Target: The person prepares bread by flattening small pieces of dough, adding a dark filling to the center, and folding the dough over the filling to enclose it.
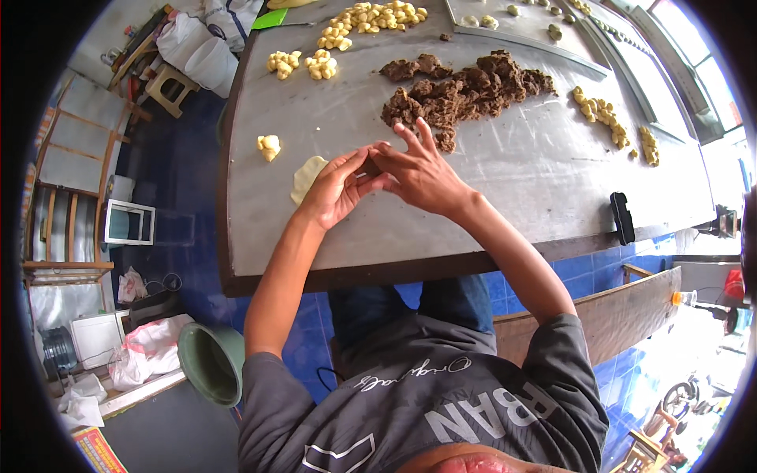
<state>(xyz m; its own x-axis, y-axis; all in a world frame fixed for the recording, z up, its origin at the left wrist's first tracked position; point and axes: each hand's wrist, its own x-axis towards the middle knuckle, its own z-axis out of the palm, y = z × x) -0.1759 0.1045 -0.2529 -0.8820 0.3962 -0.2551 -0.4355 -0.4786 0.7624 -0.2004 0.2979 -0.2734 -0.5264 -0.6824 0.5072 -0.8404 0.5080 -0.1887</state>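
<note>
A small lump of brown filling (369, 165) sits between my two hands, mostly hidden by the fingers. My left hand (337, 189) is curled around it from the left. My right hand (426, 173) presses on it with thumb and fingers, two other fingers raised. Under my left hand lies a flat, pale dough round (304, 180), partly covered by that hand. One small pale dough piece (269, 147) rests farther left. Just beyond my right hand, a large crumbly heap of brown filling (481, 85) spreads over the metal tabletop (505, 209).
Pale dough pieces (378, 17) cluster at the far side, with more dough pieces (599, 116) at the right. A metal tray (536, 39) holds small rounds. A black case (622, 218) lies by the near right edge. A green tub (211, 364) and wooden bench (591, 315) flank me.
</note>
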